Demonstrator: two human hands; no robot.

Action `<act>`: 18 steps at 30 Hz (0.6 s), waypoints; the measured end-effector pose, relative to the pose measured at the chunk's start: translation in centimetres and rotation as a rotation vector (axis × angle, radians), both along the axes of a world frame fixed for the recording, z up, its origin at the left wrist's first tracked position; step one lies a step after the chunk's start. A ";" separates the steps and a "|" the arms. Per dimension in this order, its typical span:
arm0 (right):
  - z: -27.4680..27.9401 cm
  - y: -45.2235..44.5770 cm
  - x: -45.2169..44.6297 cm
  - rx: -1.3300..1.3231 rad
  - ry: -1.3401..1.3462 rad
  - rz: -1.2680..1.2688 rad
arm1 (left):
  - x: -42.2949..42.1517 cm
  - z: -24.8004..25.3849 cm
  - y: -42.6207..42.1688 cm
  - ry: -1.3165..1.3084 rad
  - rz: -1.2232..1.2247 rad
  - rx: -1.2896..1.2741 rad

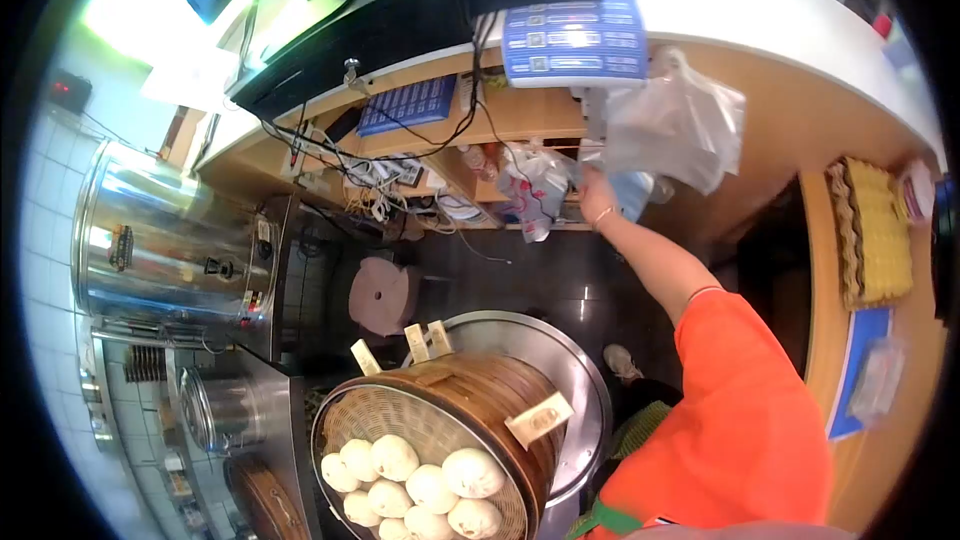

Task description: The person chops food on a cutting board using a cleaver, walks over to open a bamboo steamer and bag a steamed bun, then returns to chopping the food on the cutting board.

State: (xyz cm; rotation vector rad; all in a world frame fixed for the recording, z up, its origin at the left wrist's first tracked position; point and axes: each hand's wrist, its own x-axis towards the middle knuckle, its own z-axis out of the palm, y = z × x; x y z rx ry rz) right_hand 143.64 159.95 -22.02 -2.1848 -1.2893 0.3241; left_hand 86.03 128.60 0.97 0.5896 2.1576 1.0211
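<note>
My right hand [597,197] reaches out to the front of the counter shelves, at the end of an orange sleeve. Its fingers look closed on the lower left edge of the clear plastic bags [672,120] that hang under the counter edge; the fingertips are partly hidden. Just left of the hand hangs a white plastic bag with pink print [538,185]. Below, a round bamboo steamer [490,390] holds several white buns [430,485] on its woven base. My left hand is out of view.
Blue printed sheets [575,40] lie over the white counter edge. Cables [385,180] dangle by the shelves. A pinkish stool [382,295] stands on the dark floor. A large steel boiler [165,240] is at left; yellow egg trays [875,230] rest at right.
</note>
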 end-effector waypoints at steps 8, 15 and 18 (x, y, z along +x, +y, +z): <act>-4.2 4.0 3.2 0.130 0.159 -0.125 | 2.4 1.2 2.3 -0.318 0.136 0.023; 5.0 -6.1 -1.4 0.199 0.429 0.148 | -1.7 -0.7 0.1 0.938 0.206 0.215; 14.9 -11.0 -5.7 0.535 0.328 0.497 | 7.4 5.3 3.9 0.827 -0.074 0.456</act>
